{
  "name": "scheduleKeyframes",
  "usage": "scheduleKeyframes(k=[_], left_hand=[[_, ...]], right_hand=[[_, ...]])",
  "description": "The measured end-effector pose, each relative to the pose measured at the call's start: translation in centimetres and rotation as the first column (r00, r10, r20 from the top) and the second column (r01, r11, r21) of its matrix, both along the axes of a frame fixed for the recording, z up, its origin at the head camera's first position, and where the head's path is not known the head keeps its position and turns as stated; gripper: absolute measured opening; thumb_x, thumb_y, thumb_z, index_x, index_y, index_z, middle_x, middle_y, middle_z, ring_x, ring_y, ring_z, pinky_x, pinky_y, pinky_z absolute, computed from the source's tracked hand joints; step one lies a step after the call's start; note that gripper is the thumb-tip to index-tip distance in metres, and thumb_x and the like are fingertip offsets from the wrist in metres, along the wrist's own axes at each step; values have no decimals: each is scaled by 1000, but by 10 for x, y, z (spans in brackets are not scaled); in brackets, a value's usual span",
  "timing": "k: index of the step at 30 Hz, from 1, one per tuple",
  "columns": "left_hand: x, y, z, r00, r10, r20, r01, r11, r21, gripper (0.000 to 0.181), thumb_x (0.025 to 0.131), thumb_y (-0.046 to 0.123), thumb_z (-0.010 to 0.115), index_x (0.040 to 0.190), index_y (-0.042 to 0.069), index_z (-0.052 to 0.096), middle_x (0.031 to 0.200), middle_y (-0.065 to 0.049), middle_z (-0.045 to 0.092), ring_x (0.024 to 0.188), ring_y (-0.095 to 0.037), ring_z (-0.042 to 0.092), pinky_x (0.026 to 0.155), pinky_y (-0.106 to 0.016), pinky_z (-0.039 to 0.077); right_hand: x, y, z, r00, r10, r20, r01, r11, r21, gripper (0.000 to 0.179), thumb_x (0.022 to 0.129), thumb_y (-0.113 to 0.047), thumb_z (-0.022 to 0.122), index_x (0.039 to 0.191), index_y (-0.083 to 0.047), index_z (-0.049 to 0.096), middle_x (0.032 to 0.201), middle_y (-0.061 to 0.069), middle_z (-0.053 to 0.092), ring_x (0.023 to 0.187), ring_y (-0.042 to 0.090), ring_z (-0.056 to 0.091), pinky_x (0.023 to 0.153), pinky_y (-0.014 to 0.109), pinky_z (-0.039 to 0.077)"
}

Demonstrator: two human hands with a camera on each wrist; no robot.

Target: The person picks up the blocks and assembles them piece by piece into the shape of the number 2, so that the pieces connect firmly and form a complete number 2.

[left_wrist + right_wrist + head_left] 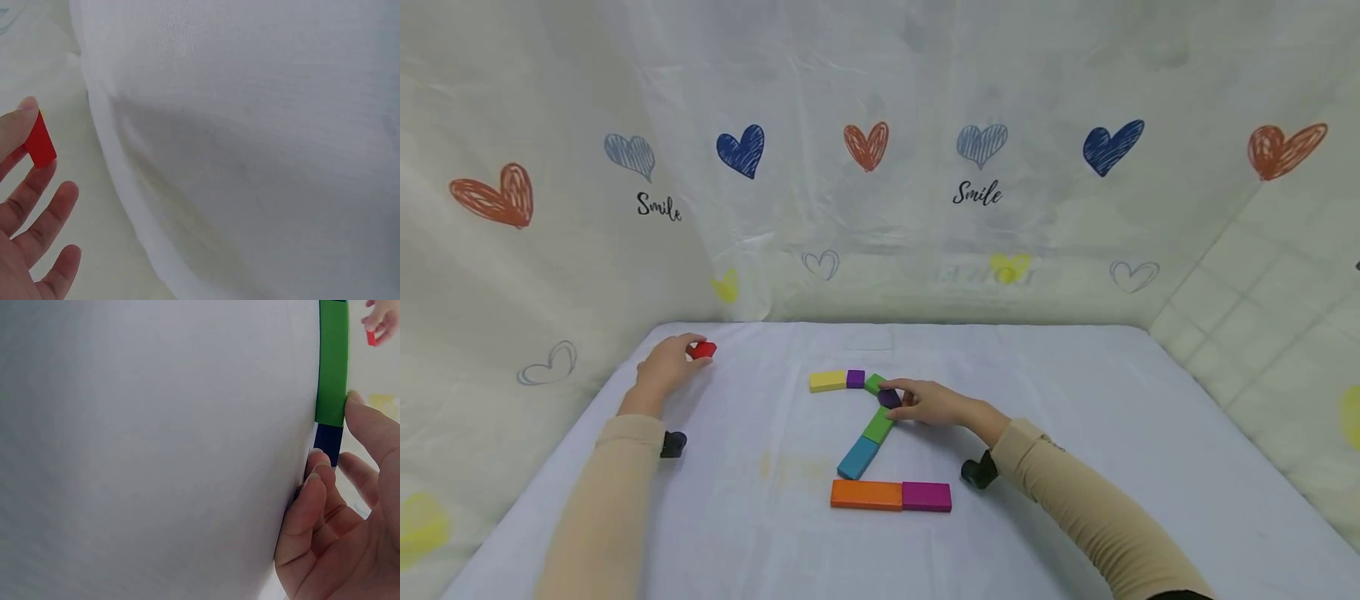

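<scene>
Over the far left of the table, my left hand (662, 367) pinches a small red block (703, 350) between thumb and fingers. The left wrist view shows this red block (42, 144) held up, the other fingers spread. My right hand (940, 404) has its thumb and fingers curled about a dark purple block (888, 398) on the table. That block sits between a small green block (873, 383) and a longer green block (878, 425). In the right wrist view the thumb touches the edge of the green block (332, 362); the fingers partly hide the dark block (327, 444).
A yellow block (827, 382) and a small purple block (855, 379) lead up to the small green one. A blue block (857, 458) continues the slanted line. Below lie an orange block (867, 494) and a magenta block (927, 497), end to end on the white cloth (737, 542).
</scene>
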State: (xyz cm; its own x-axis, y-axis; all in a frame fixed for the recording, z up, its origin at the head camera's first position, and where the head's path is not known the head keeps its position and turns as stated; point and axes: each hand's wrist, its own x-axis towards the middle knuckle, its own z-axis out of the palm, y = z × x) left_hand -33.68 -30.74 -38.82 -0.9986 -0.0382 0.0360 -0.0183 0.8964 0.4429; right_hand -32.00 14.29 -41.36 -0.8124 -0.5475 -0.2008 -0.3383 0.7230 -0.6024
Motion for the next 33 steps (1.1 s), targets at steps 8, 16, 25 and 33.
scheduleKeyframes(k=[8,16,25,33], left_hand=[[-3,15,-1,999,-40,-21,40,999,-23,55,98,22,70,145,2,50,123,-25,56,117,-45,48,89,-66,41],[1,29,7,999,-46,-28,45,999,-25,54,99,21,70,146,4,50,127,-25,57,117,-43,49,93,-65,40],[1,46,9,990,-129,-55,126,991,-51,53,98,19,71,145,4,54,124,-22,60,115,-42,53,90,-62,45],[2,65,7,979,-190,-74,182,978,-102,50,96,19,74,141,5,58,125,-20,63,111,-38,58,88,-60,47]], right_hand=[[1,0,-1,1000,-3,0,3,1000,2,61,100,-32,68,154,-15,46,99,3,58,86,18,52,73,30,44],[2,-1,-1,1000,4,4,-4,1000,-2,60,100,-32,68,154,-15,47,99,3,58,86,18,52,72,29,44],[0,1,-2,1000,-3,-2,3,1000,1,61,100,-33,69,154,-17,47,99,3,58,86,18,53,72,30,45],[0,0,-1,1000,-10,2,10,1000,-2,61,99,-33,70,154,-18,47,98,2,58,87,18,53,71,30,45]])
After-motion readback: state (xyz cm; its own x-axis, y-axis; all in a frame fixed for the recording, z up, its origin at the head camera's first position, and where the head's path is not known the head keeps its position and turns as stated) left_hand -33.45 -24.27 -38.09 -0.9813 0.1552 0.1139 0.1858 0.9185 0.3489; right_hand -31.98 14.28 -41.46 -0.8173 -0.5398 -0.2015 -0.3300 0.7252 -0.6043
